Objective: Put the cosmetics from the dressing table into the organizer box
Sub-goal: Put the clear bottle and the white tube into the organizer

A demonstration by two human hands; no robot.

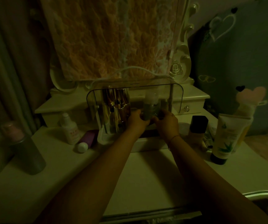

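Note:
A clear-lidded organizer box stands at the back middle of the white dressing table. Inside its left part stand shiny gold tubes. Both my hands reach into its open front. My left hand and my right hand are closed from either side around a pale pump bottle, which stands upright in the box's right part.
On the left are a grey bottle with a pink cap, a small white bottle and a purple tube lying down. On the right are a black-capped foundation bottle and a tall aloe tube. A cloth-covered mirror rises behind.

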